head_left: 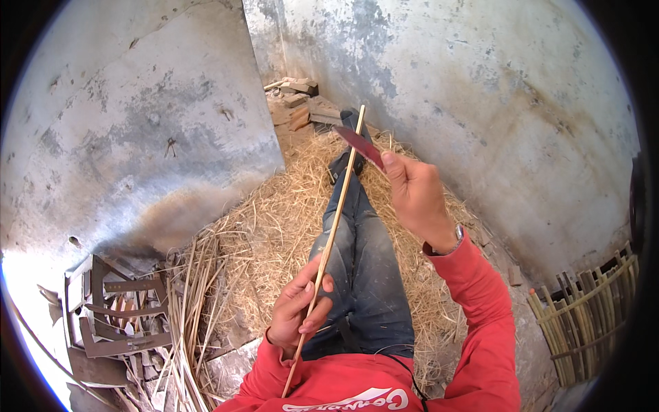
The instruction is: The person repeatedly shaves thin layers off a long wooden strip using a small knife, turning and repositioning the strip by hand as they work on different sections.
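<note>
My left hand (302,302) is closed around the lower part of a long, thin bamboo strip (336,221). The strip slants up and away over my outstretched legs, its far end near my feet. In my right hand (413,191) is a knife with a dark reddish blade (362,147). The blade lies across the strip close to its far end and seems to touch it. The knife's handle is hidden in my fist.
Pale shavings (274,206) cover the ground around my legs. Split strips (189,309) lie at the left beside a broken chair frame (123,309). A bamboo rack (587,316) stands at the right. Bricks (300,113) sit beyond my feet, between worn walls (508,103).
</note>
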A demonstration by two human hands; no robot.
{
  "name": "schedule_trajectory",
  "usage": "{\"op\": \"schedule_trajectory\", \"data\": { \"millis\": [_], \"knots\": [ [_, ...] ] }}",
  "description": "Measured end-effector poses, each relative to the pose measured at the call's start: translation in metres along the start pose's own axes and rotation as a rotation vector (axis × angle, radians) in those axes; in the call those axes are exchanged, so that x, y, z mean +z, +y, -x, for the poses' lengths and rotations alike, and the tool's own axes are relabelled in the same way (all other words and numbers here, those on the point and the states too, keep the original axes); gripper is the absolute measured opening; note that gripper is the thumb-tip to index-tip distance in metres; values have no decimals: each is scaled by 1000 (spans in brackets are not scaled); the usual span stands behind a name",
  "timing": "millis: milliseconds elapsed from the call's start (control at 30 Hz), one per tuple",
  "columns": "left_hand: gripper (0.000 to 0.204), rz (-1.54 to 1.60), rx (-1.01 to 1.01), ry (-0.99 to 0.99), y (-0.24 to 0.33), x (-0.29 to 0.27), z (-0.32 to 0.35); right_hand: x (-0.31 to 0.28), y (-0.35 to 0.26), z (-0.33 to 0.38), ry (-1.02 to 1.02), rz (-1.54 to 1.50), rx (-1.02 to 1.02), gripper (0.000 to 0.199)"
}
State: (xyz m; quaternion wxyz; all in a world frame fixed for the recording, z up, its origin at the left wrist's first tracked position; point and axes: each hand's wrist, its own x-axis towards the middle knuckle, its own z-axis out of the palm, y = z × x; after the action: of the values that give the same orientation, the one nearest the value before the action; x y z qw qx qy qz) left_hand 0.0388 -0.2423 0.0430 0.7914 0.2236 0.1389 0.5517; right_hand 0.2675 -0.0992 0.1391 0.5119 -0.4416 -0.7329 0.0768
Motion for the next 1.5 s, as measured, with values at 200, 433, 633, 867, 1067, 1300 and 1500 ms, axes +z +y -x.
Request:
{"op": "schedule_trajectory", "data": {
  "millis": [200,433,633,867,1067,1300,1500],
  "knots": [
    [49,-92,-5,-159,-6,-8,0,0,-5,-15,32,33,-12,46],
    [49,-32,12,-22,-4,-11,0,21,-13,40,-305,89,-116,47],
    [49,-7,5,-150,-5,-8,2,2,-5,-3,-55,6,57,44],
    [49,32,37,-52,-5,-16,0,20,-29,52,-365,32,-271,43],
    [48,-133,109,-30,-8,-15,-7,29,-31,72,-382,0,-198,39],
    [52,-112,63,-15,-15,-15,-2,1,-23,9,-62,-182,120,39],
    [52,-362,125,10,-16,-10,1,-12,-19,-24,-148,-230,128,40]
  ]
}}
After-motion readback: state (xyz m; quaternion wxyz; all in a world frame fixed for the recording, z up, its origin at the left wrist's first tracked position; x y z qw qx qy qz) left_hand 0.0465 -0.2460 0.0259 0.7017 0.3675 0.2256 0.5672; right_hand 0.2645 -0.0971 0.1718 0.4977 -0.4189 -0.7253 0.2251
